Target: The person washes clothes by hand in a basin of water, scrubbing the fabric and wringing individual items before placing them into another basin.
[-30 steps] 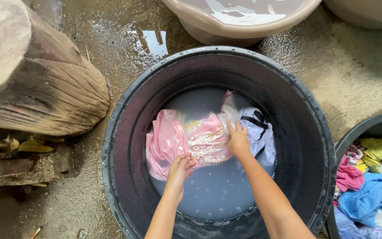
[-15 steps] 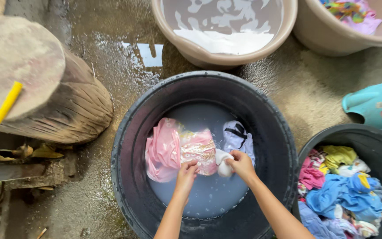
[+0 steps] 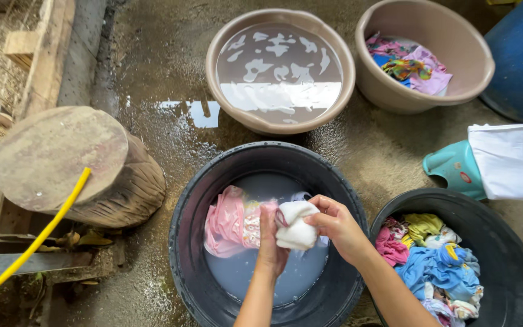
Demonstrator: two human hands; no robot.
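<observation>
From the head view, the left hand (image 3: 270,242) and right hand (image 3: 336,225) both had their fingers closed on a wet white cloth (image 3: 296,225), bunched between them above the milky water of the black tub (image 3: 201,200). A pink garment (image 3: 228,221) lay soaking just beyond the left fingers.

Black tub (image 3: 189,242): matt plastic, wet. White cloth (image 3: 296,225): soaked, soft fabric. Pink garment (image 3: 228,221): wet cloth. Stump (image 3: 62,160): rough wood. Floor (image 3: 388,151): coarse, wet concrete.
</observation>
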